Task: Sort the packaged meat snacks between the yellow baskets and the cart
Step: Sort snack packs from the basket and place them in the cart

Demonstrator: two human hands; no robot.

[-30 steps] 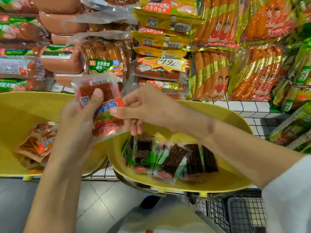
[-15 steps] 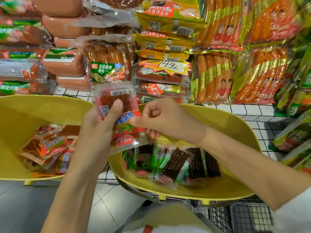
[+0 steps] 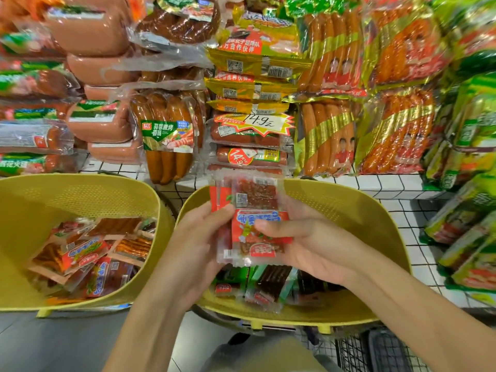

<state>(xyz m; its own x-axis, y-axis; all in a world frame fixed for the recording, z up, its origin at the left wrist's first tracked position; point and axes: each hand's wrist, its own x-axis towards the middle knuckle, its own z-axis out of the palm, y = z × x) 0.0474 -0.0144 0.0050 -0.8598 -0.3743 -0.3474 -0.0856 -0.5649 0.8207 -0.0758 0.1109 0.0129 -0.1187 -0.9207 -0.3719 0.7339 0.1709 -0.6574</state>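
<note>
Both hands hold a small stack of red-labelled meat snack packets (image 3: 255, 224) above the right yellow basket (image 3: 349, 210). My left hand (image 3: 198, 245) grips the stack's left edge, thumb on its front. My right hand (image 3: 303, 242) cups it from the right, thumb across the red label. Under the hands, the right basket holds several dark jerky packets with green labels (image 3: 268, 285). The left yellow basket (image 3: 80, 194) holds several red and orange snack packets (image 3: 91, 256).
Behind the baskets a white wire-grid shelf (image 3: 389, 183) carries stacked sausage packs (image 3: 166, 135) and a 14.9 price tag (image 3: 260, 122). Green packs (image 3: 469, 210) hang at the right. A dark wire cart (image 3: 375, 350) sits below the right basket, over grey floor tiles (image 3: 53, 342).
The packet stack moved right, from over the gap between baskets to above the right basket. My right hand, pinching its edge before, now cups it from the right.
</note>
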